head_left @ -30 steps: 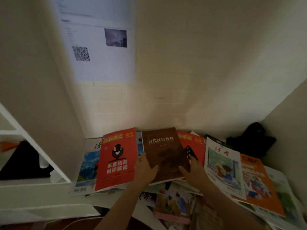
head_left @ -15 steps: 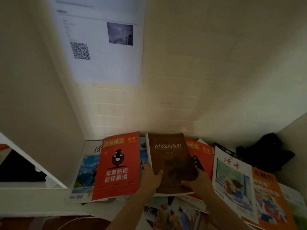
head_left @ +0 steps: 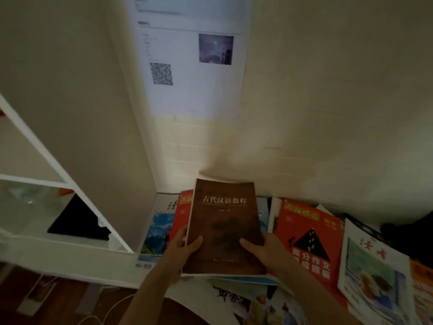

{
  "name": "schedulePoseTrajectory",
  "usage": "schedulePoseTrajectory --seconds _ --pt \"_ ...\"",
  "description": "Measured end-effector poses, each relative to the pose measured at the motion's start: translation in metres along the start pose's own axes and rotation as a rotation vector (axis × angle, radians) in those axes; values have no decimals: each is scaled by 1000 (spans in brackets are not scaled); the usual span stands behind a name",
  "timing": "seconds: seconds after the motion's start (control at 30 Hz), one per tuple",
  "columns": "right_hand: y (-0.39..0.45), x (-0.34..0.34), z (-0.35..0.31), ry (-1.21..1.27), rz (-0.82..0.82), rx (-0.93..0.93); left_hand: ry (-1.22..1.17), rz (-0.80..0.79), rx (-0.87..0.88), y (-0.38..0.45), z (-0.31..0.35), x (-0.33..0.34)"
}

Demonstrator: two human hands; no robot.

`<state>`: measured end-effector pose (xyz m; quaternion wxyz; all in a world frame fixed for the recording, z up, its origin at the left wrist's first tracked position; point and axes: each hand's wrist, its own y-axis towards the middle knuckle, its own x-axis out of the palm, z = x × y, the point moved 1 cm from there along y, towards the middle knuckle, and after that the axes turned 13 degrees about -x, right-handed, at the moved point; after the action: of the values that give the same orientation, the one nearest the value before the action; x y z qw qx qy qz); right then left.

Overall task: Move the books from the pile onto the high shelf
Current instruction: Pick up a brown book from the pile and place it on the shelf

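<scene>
Low in the frame's centre, the left hand point(head_left: 187, 245) and right hand point(head_left: 264, 248) gripped the brown book point(head_left: 225, 226) by its side edges, thumbs on its cover, above the spread magazines point(head_left: 309, 240).

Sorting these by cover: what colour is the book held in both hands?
Dark brown, with pale title characters: the book shows best in the head view.

One brown book point(head_left: 225, 221); perhaps seven magazines point(head_left: 311, 240); two hands point(head_left: 185, 245); one poster point(head_left: 192, 55).
</scene>
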<state>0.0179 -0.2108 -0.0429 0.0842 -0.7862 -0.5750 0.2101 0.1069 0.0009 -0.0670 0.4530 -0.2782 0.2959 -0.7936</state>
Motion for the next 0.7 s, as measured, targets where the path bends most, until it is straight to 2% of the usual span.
schedulePoseTrajectory --seconds 0.13,0.2,0.27,0.37,0.53,0.7 --pt "30 52 4 -485 -23 -135 389 307 59 43 -9 -52" --pt "35 71 9 -581 39 -80 356 283 9 81 -27 -72" --pt "39 81 17 -504 95 -51 259 220 -65 90 -32 -77" --pt "41 81 19 -419 98 -21 188 146 -82 59 -10 -63" --pt "37 85 15 -240 143 -16 168 235 61 48 2 -69" --pt "10 76 7 -191 187 -119 188 144 -44 37 2 -46"
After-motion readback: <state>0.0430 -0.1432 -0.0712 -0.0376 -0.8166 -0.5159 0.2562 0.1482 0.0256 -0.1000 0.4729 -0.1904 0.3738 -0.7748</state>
